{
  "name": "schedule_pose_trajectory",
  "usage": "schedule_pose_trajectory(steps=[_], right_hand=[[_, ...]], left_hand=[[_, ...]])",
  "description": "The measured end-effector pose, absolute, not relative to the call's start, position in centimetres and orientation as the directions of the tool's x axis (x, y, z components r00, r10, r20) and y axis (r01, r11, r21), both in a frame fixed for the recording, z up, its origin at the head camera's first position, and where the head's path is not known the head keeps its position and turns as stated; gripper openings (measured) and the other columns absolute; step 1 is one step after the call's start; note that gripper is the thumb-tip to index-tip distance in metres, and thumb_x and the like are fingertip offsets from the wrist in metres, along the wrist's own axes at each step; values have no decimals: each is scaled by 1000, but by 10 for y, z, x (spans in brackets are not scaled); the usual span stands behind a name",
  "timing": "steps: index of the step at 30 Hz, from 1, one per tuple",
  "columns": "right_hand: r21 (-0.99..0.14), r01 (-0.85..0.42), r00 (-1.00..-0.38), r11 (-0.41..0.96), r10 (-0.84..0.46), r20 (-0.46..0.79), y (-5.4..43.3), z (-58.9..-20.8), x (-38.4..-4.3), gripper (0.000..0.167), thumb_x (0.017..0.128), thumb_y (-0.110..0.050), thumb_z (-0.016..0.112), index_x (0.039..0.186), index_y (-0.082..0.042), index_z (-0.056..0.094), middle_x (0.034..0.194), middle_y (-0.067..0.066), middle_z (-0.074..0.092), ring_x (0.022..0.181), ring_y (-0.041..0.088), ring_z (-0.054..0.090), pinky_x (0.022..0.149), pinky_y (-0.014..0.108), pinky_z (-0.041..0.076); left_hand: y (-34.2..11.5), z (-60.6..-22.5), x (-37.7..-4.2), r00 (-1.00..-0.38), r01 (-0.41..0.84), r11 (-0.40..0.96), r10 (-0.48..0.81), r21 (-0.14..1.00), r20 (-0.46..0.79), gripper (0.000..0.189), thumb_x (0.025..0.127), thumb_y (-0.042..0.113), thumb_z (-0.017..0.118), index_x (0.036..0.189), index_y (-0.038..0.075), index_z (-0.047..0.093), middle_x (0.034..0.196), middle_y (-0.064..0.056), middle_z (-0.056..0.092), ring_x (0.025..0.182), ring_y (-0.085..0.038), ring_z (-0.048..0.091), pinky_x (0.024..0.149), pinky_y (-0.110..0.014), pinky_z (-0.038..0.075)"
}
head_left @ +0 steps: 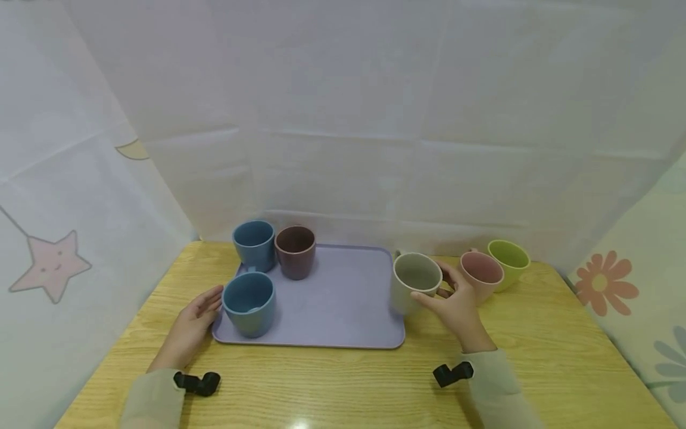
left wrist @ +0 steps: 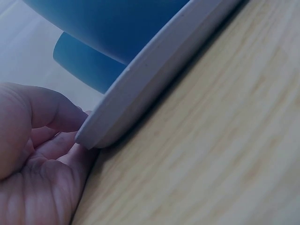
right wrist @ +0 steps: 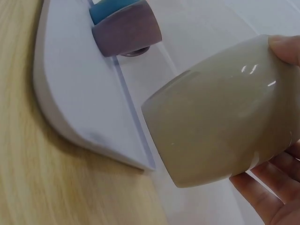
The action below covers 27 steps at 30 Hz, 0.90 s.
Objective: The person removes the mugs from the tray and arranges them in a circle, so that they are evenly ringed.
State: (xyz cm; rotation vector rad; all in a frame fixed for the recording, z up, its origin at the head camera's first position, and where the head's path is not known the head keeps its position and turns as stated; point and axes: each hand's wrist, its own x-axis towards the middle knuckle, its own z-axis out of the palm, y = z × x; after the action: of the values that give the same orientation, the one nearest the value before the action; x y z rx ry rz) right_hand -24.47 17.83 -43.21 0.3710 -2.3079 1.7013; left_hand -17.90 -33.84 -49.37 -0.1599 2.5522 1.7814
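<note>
My right hand [head_left: 458,304] grips a beige-grey mug [head_left: 403,292] by its rim and side, thumb at the near side. The mug is raised above the right end of the lilac tray [head_left: 337,310], its base off the surface in the right wrist view. At the tray's left edge, my left hand [head_left: 190,325] holds the rim; in the left wrist view its fingers [left wrist: 58,112] meet the tray corner. On the tray stand a near blue mug [head_left: 250,319], a far blue mug [head_left: 257,256] and a brown mug [head_left: 296,262].
Right of the tray, a pink mug [head_left: 480,274] and a lime-green mug [head_left: 511,265] stand close together on the wooden table [head_left: 321,387]. A white cloth [head_left: 343,119] hangs behind the table. Printed cloths hang at both sides.
</note>
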Motion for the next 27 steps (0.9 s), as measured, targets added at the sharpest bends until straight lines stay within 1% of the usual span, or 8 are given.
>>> schedule_pose_trajectory(steps=[4,8,10,14,16,23,27], right_hand=[[-890,-321,-946,323,-54,321,191,-437,-239,77,74,-9,91,142,-3,54,133,16,60,120,17,55,89,13,51],[-885,-328,-943,331,-52,330,203,-443,-236,75,74,-5,91,140,0,55,131,20,60,118,23,60,92,17,53],[-882,-335,-939,333,-43,340,208,-445,-234,75,73,-3,91,139,1,56,130,21,61,116,23,63,92,18,54],[-871,-317,-943,374,-26,332,217,-449,-230,75,74,-6,91,140,-2,56,132,19,61,111,7,62,88,13,53],[-866,-305,-946,397,-25,322,221,-450,-228,75,75,-9,91,141,-3,56,133,18,61,111,2,60,87,11,52],[-839,-260,-960,477,-31,280,235,-448,-220,76,78,-18,90,144,-10,53,134,11,59,115,7,54,84,9,50],[-842,-247,-964,480,-38,262,242,-449,-219,75,78,-20,90,143,-9,54,132,12,59,114,8,53,83,11,52]], left_hand=[[-339,-494,-179,-995,-95,341,-69,935,-76,55,112,20,38,162,7,22,164,-16,29,149,-34,31,106,-12,39],[-339,-494,-180,-995,-85,337,-69,938,-66,55,112,20,38,162,6,22,164,-16,29,149,-34,31,104,-10,39],[-339,-494,-180,-996,-80,334,-67,939,-61,54,111,19,38,161,5,22,164,-16,29,148,-34,31,104,-9,39],[-338,-494,-180,-996,-77,330,-66,941,-58,54,111,17,38,161,4,22,163,-17,29,148,-34,31,103,-9,39],[-338,-494,-180,-996,-77,326,-66,942,-59,54,111,17,39,161,4,22,164,-18,29,148,-34,32,103,-8,39],[-337,-495,-180,-996,-78,315,-64,946,-61,55,111,14,40,161,4,21,164,-19,28,148,-34,31,101,-7,38],[-338,-495,-180,-995,-87,318,-73,944,-67,55,111,14,39,162,4,21,164,-18,28,148,-33,32,102,-8,39]])
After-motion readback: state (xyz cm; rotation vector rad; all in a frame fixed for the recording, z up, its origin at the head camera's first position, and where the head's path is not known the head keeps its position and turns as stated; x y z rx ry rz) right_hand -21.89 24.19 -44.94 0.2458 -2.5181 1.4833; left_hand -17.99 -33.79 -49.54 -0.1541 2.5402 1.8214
